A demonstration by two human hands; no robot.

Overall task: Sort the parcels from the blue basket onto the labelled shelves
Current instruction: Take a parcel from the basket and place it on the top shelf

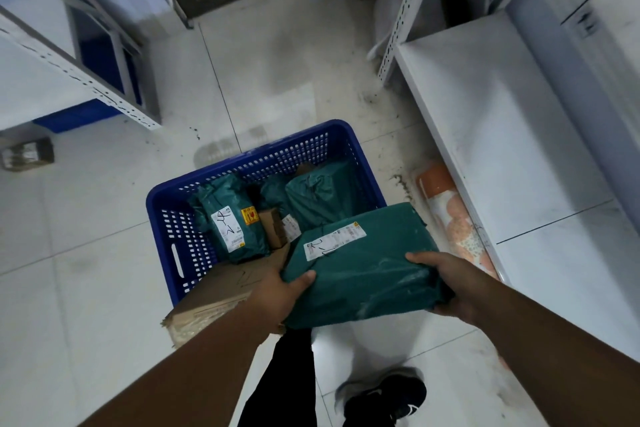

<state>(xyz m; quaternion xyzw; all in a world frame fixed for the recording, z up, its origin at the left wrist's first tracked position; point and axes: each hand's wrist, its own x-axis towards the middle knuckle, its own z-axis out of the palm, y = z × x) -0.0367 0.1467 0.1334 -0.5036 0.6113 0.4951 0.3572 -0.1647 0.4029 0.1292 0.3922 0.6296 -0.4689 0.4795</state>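
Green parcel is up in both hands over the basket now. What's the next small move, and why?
Probably tilt the green parcel to read its white label. Left hand and right hand grip its near corners, it is clear of the blue basket, and the label's handwritten marks are not legible from here, so the shelf is unknown.

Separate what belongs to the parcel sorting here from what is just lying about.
Job: held green parcel, gripped by left hand and right hand; blue basket; green parcels inside; right shelf.

Lying about: orange patterned roll by the shelf; small box on the floor.
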